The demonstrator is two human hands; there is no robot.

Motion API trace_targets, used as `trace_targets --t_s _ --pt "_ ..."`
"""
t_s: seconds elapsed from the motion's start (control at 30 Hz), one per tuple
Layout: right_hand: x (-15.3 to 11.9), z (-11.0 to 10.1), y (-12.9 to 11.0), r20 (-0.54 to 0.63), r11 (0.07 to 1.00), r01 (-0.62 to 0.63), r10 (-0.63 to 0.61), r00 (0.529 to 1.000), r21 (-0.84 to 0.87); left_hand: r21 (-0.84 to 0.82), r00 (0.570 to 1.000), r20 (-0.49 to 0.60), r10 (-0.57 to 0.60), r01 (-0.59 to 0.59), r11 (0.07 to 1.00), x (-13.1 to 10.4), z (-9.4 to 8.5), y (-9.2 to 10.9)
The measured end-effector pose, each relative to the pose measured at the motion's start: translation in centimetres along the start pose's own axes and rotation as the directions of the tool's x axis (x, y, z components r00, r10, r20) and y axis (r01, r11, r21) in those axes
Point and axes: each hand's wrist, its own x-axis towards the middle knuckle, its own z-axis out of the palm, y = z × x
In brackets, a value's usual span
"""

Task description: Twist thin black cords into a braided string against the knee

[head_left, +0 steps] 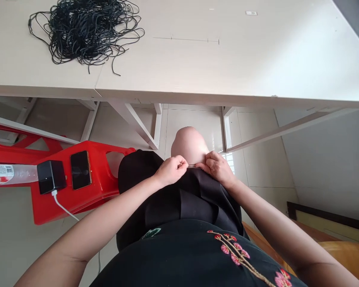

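Observation:
My left hand is closed in a pinch above my lap, just beside my bare knee. Close to its right, my right hand is also closed, thumb and fingers pressed together. A thin dark strand runs between the two hands, along the edge of my black skirt; whether it is a cord or part of the hem is too small to tell. On the white table in front of me lies a tangled heap of black cord, with several loose ends hanging toward the near edge.
At my left stands a red plastic stool bearing a phone, a black charger-like block with a white cable, and a plastic bottle. White table legs stand ahead of my knees. A small white label lies on the tabletop.

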Motion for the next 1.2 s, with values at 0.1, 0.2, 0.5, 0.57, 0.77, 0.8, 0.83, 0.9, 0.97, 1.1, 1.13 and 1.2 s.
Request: trace_targets --t_s 0.1,0.2,0.5,0.57,0.77,0.8,0.83,0.9,0.97,1.1,1.13,1.2 --pt "0.1 0.4 -0.4 0.028 0.996 -0.093 0.093 0.995 -0.014 0.001 0.999 -0.033 -0.041 0.041 0.999 0.0 -0.6 -0.8" --pt "0.7 0.4 -1.5 -0.004 0.971 -0.189 0.19 0.982 -0.149 -0.001 0.997 -0.045 -0.07 0.07 0.998 -0.1 -1.4 -1.2" --pt "1.0 2.1 -4.8 -0.046 0.9 -0.398 0.396 0.917 -0.176 0.014 0.994 -0.031 -0.105 0.106 0.994 -0.2 -2.4 -1.7" --pt "0.6 2.7 -5.4 -0.015 0.874 -0.466 0.469 0.883 -0.141 0.013 0.995 -0.031 -0.092 0.092 0.996 -0.3 -2.5 -2.0" --pt "2.3 2.3 -6.0 0.17 0.777 -0.603 0.628 0.759 -0.18 -0.014 0.996 -0.01 -0.083 0.083 0.996 -0.3 -3.2 -3.0" --pt "3.2 2.1 -5.8 0.17 0.772 -0.615 0.636 0.753 -0.161 -0.025 0.996 -0.004 -0.092 0.092 0.995 -0.2 -3.4 -2.9" --pt "4.1 1.9 -5.5 0.168 0.767 -0.628 0.642 0.748 -0.134 -0.034 0.995 -0.001 -0.099 0.099 0.994 0.0 -3.6 -2.8" --pt "6.0 1.8 -4.8 0.17 0.75 -0.657 0.66 0.732 -0.08 -0.045 0.994 -0.005 -0.109 0.109 0.993 0.5 -4.2 -2.4" --pt "7.5 1.9 -4.1 0.181 0.733 -0.678 0.674 0.716 -0.048 -0.051 0.992 -0.022 -0.123 0.121 0.991 1.1 -4.7 -2.0" --pt "9.4 2.2 -3.3 0.18 0.727 -0.687 0.678 0.712 -0.022 -0.096 0.989 -0.042 -0.139 0.135 0.986 2.4 -5.5 -2.2" --pt "9.8 2.2 -3.2 0.18 0.728 -0.685 0.676 0.714 -0.016 -0.108 0.989 -0.045 -0.138 0.133 0.985 2.7 -5.6 -2.4" --pt "10.4 2.3 -3.0 0.187 0.731 -0.682 0.671 0.718 -0.007 -0.121 0.99 -0.051 -0.135 0.128 0.984 3.3 -5.7 -2.9"
